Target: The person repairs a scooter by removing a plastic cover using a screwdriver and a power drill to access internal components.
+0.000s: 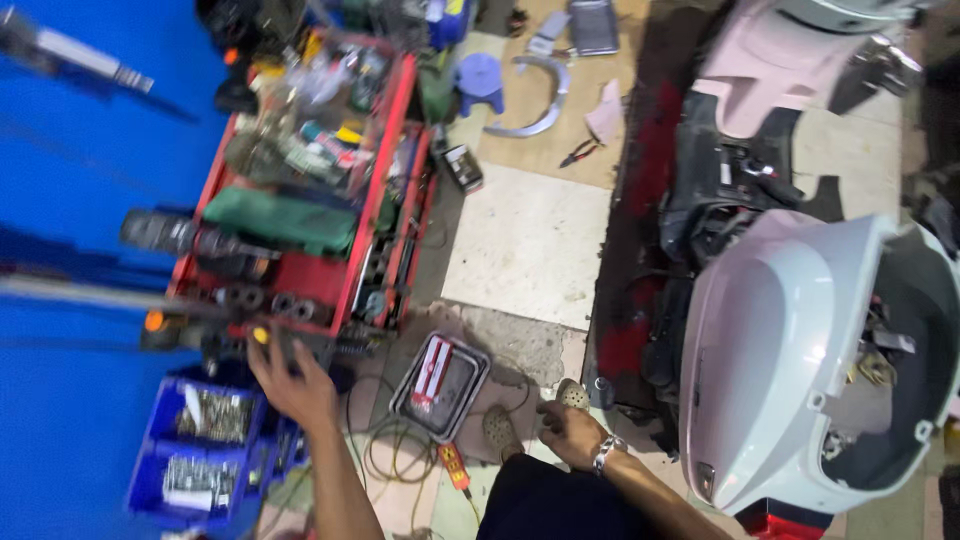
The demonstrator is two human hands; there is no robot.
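The left hand (292, 385) reaches out to the near end of the red tool cart (405, 130), its fingers curled around a small dark tool (283, 348) with a yellow tip that sits at the cart's lower edge. The tool's long axis runs roughly away from the person, in line with the forearm, and the hand covers its near end; the picture is blurred here, so what kind of tool it is cannot be told. Just below and left of this hand stand blue bins (200, 450) filled with small metal parts. The right hand (572, 432) is lower and nearer the body, loosely closed with nothing clearly in it, resting above the knee beside a sandalled foot (500, 430). A flat metal tray (441, 385) lies on the floor (530, 240) between the two hands. To the right, well apart from the cart, stands a white scooter body (770, 370) with its shell opened. The left hand is by far the nearer to the cart and the tool.
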